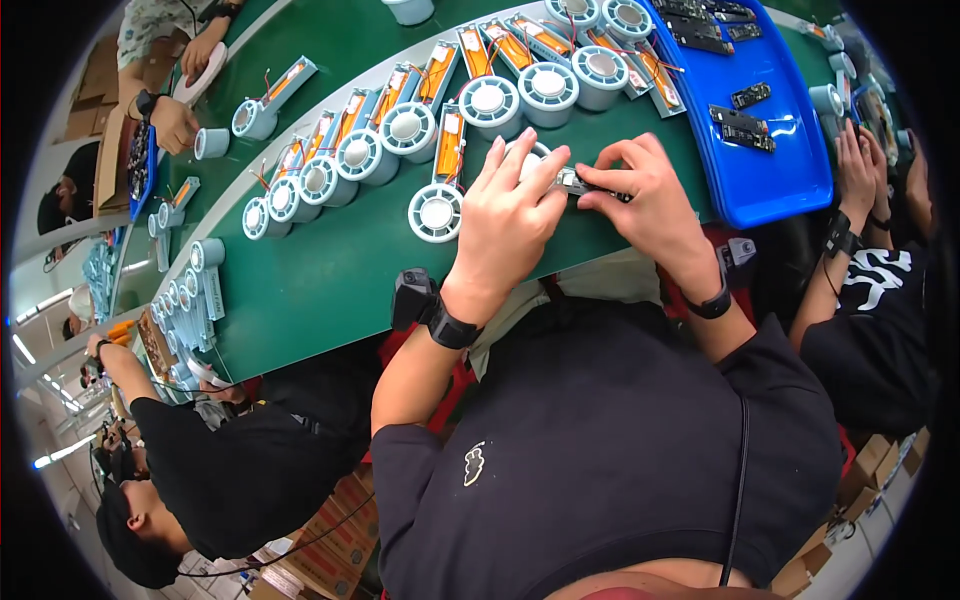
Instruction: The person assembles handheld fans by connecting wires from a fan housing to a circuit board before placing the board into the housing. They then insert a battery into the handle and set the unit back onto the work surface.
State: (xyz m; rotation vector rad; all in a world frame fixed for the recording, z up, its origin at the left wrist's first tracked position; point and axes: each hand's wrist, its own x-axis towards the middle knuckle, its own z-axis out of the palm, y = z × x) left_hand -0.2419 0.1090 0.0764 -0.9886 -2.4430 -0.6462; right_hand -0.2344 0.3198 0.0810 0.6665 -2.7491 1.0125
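Note:
My left hand (pixel 508 222) is curled around a light-blue round-headed housing (pixel 541 152), mostly hidden behind its fingers. My right hand (pixel 648 200) pinches a small dark circuit board (pixel 612 194) between thumb and fingers. A silvery end of the piece (pixel 571 181) shows where the two hands meet. Left of my left hand, a light-blue housing with a round slotted head (pixel 436 212) lies on the green table (pixel 330 290). An orange strip sits in its handle. Beyond my hands stands a row of similar housings (pixel 408 128) with orange inserts and thin red wires.
At the right, a blue tray (pixel 790 170) holds several dark circuit boards (pixel 742 128). More housings (pixel 188 295) crowd the table's left end. Co-workers sit on both sides, and a person's hand (pixel 175 125) is across the table. Cardboard boxes (pixel 325 535) stand below left.

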